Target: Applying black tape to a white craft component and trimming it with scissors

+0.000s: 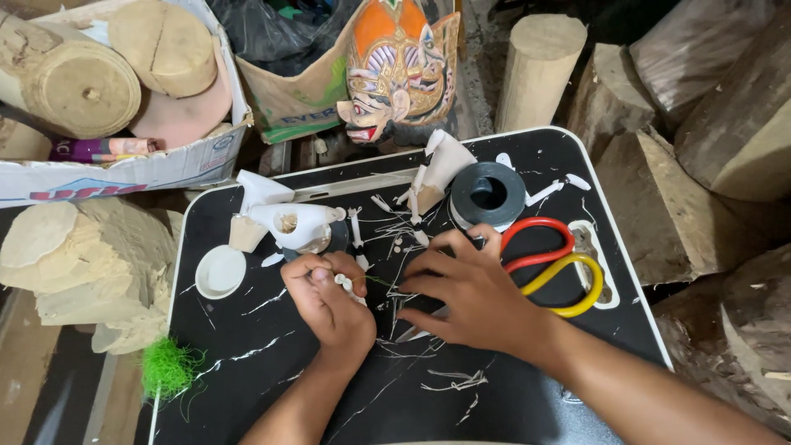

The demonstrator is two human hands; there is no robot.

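Observation:
My left hand is curled shut around a small white carved piece over the black tray table. A thin green thread runs from that piece toward my right hand, which lies palm down on the table with its fingertips at the thread. Under my right hand lies a pair of scissors; its red handle and yellow handle stick out to the right. White shavings are scattered on the black surface around both hands.
A roll of black tape, white carved parts, a white lid and a green fibre tuft are on or beside the table. A painted puppet head, a cardboard box of wood logs and wood blocks surround it.

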